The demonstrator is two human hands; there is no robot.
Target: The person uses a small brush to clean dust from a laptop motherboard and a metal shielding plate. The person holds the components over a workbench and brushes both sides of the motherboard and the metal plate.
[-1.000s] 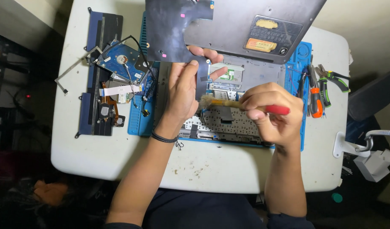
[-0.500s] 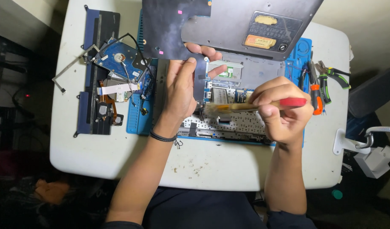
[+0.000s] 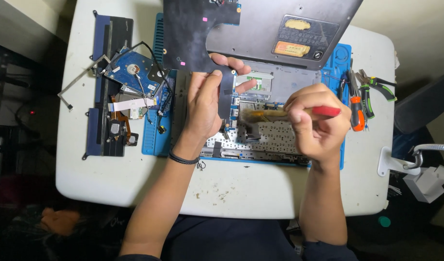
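Note:
My left hand (image 3: 207, 99) grips the lower edge of a dark laptop base cover (image 3: 251, 29), lifted and tilted up at the far side of the table. My right hand (image 3: 316, 121) holds a red-handled brush (image 3: 284, 114) level, its bristles pointing left over the exposed keyboard underside (image 3: 270, 140). That opened laptop chassis lies on a blue work mat (image 3: 156, 140). A black band circles my left wrist.
On the white table (image 3: 241, 188), at left, lie a blue hard drive (image 3: 132, 72), ribbon cables, and a dark laptop panel (image 3: 108, 87). Orange and green pliers and screwdrivers (image 3: 362, 96) sit at the mat's right edge. A white lamp base (image 3: 396, 162) stands at right.
The brush in my right hand has swung up from pointing down into the chassis to lying level, and the hand rose slightly. My left hand keeps its hold on the cover.

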